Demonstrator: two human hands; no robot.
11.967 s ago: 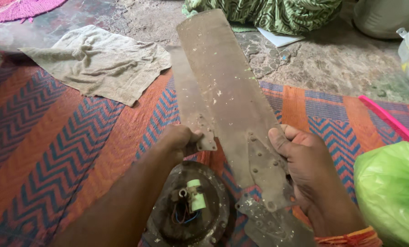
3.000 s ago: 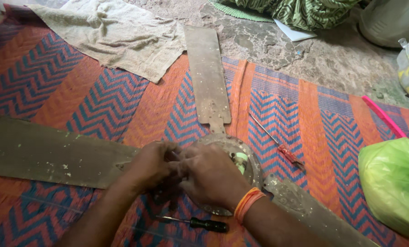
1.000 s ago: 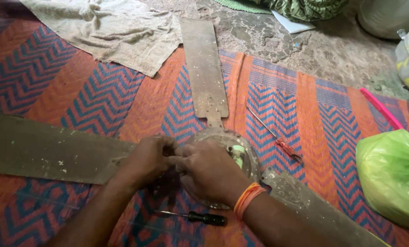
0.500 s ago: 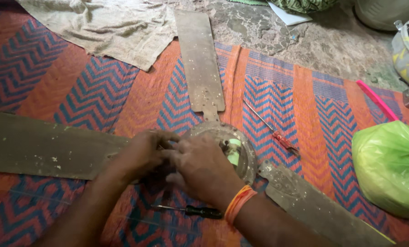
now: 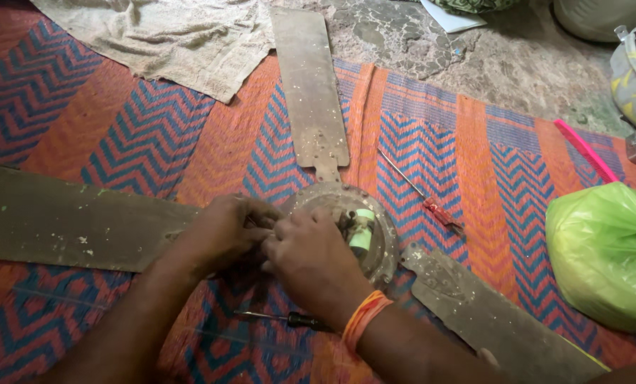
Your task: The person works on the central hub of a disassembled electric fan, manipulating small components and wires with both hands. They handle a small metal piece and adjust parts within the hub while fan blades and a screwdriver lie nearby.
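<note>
A dusty ceiling fan lies on a striped mat, its round motor hub point(image 5: 375, 226) in the middle with a pale green part showing inside. Three grimy blades spread from it: a left blade point(image 5: 69, 226), a far blade point(image 5: 309, 85) and a right blade point(image 5: 488, 313). My left hand point(image 5: 222, 231) and my right hand point(image 5: 314, 259) meet at the hub's left edge, where the left blade joins. Their fingers are pinched together there on something small that I cannot make out. An orange band circles my right wrist.
A red-handled screwdriver point(image 5: 424, 199) lies right of the hub, and a black-handled one point(image 5: 289, 320) lies under my right forearm. A green plastic bag point(image 5: 606, 252) sits at the right, a pink comb point(image 5: 584, 149) beyond it. A beige cloth point(image 5: 169, 39) lies at the far left.
Earlier I held a loose blade up over the hub; now three blades lie around it. In the last second my hands stay at the hub's left edge and the view shifts slightly.
</note>
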